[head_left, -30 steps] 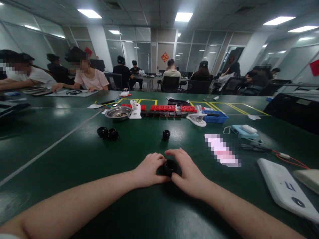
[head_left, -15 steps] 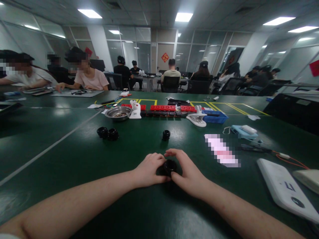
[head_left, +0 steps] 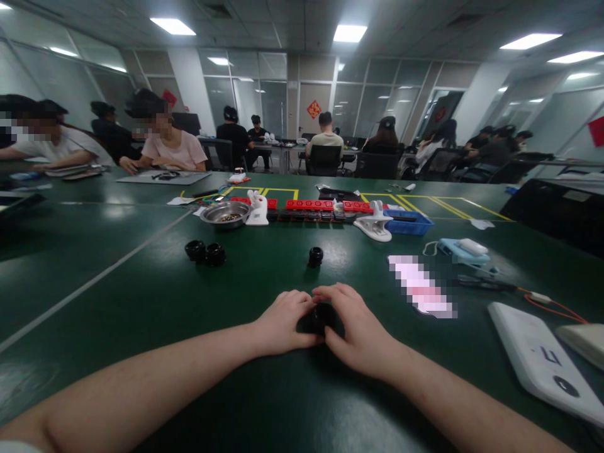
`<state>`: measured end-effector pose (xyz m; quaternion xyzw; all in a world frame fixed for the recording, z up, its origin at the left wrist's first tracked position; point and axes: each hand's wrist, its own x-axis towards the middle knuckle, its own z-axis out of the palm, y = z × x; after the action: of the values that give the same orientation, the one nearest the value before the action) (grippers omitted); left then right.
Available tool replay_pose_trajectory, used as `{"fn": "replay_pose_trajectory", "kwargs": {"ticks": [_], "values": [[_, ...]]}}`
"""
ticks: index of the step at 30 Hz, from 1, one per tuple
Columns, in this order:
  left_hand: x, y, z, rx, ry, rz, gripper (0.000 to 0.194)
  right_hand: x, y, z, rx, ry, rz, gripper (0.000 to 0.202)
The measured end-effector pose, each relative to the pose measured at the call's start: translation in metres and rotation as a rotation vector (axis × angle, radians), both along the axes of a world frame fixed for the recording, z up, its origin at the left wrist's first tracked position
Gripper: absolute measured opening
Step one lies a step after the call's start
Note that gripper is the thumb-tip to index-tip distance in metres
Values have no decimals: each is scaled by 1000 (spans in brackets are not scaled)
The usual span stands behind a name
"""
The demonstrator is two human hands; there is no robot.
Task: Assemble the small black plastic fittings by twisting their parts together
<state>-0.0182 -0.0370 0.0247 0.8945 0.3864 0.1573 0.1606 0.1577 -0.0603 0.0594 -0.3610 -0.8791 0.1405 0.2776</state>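
Note:
A shiny black round part (head_left: pixel 323 318), with a hollow-looking top, sits low over the green table between my hands. My left hand (head_left: pixel 282 323) grips it from the left, thumb at the near side and fingers curled round the far side. From the right, my right hand (head_left: pixel 358 330) closes on the same part, its thumb near the front and its fingers arched over the back. My fingers hide much of its sides. Just beyond stands a similar black part (head_left: pixel 316 256). Two more, a black part (head_left: pixel 194 250) and its neighbour (head_left: pixel 216 254), stand side by side farther left.
Across the middle lie a metal bowl (head_left: pixel 214 218) with small pieces, white clips (head_left: pixel 257 211), red strips (head_left: pixel 309 205) and a blue tray (head_left: pixel 410 228). To the right are a phone-like pixelated item (head_left: pixel 419 286), a light-blue device (head_left: pixel 460 251) and a white case (head_left: pixel 542 358). People sit beyond.
My right hand's fingers have shifted slightly over the top of the black part, which now looks tilted or turned. My left hand stays nearly still.

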Motion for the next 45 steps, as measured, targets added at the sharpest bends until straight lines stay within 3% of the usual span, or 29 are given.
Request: {"fn": "replay_pose_trajectory", "kwargs": {"ticks": [3,10,17,22,27,34,42,45], "values": [[0,0,0,-2,9,-1,38,0,0,-1,-19,17,62,53],[0,-1,1,-15,-14,6,30,-1,3,-3,-1,14,-174,41],[-2,0,-1,0,9,-3,41,2,1,-1,-73,26,78,57],[-1,-1,1,-11,-13,-1,32,-2,2,-3,-8,22,-106,43],[-1,-1,0,3,-20,-3,29,-3,4,-6,-43,29,-208,49],[-2,1,-4,17,-2,-2,39,1,2,-4,-60,30,83,62],[0,-2,2,12,-7,3,29,-2,4,-6,2,27,-207,43],[0,-2,1,6,1,7,31,-1,4,-5,-39,24,-179,42]]}}
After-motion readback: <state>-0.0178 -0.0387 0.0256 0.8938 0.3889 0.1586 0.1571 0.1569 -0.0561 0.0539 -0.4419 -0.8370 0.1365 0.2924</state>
